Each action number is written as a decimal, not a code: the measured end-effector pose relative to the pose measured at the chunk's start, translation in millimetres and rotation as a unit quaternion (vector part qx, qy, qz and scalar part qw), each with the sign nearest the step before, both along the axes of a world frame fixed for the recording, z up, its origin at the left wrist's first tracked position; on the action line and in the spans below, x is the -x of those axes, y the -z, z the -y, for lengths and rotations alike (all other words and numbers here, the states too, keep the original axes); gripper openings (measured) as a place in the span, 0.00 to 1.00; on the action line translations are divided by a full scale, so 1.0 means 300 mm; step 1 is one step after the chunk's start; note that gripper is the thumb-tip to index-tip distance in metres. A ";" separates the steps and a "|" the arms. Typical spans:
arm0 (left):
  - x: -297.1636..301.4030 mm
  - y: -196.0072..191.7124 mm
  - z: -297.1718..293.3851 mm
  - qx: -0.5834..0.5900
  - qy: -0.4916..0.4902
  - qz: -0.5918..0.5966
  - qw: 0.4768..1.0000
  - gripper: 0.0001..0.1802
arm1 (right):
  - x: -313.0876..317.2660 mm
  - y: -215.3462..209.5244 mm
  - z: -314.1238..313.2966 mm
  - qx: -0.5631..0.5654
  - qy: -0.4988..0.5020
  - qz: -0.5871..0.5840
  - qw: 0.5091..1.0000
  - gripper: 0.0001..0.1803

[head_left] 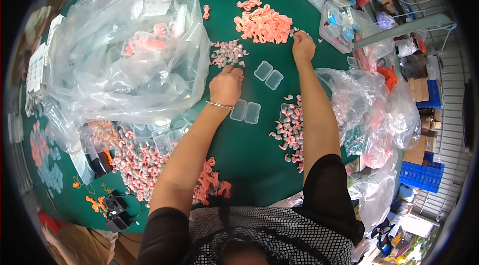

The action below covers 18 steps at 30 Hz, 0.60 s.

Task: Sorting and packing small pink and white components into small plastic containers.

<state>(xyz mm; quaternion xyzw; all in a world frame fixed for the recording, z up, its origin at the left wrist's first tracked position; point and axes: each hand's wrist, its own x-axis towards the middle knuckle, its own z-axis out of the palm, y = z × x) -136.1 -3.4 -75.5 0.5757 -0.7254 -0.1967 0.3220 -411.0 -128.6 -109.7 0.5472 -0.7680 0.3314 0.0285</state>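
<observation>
My left hand (227,87), with a bangle at the wrist, is closed at the near edge of a small pile of grey-and-pink plug-like pieces (228,54). Whatever its curled fingers hold is hidden. My right hand (303,48) is pinched beside a few small grey pieces (293,31), at the right of a heap of coral cord bundles (264,24); its grip is too small to make out. Between my arms lie two opened clear plastic cases, one farther case (263,70) and one nearer case (238,110) beside my left wrist.
A large clear plastic bag (174,73) covers the left of the green table (244,152). More grey-and-pink pieces are heaped at the near left (137,170) and by my right forearm (289,128). A clear bin (332,35) and plastic bags (371,110) line the right edge.
</observation>
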 end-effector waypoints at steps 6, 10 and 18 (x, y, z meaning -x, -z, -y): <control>-0.063 -0.026 -0.036 -0.065 0.029 -0.136 0.988 0.06 | -0.090 -0.085 -0.135 0.048 -0.099 0.138 0.984 0.09; -0.136 -0.123 -0.133 -0.162 0.079 -0.096 0.979 0.06 | -0.260 -0.229 -0.412 0.010 -0.287 0.204 0.936 0.07; -0.064 -0.070 -0.273 -0.124 0.030 -0.096 0.987 0.05 | -0.360 -0.187 -0.678 -0.046 -0.383 0.126 0.914 0.09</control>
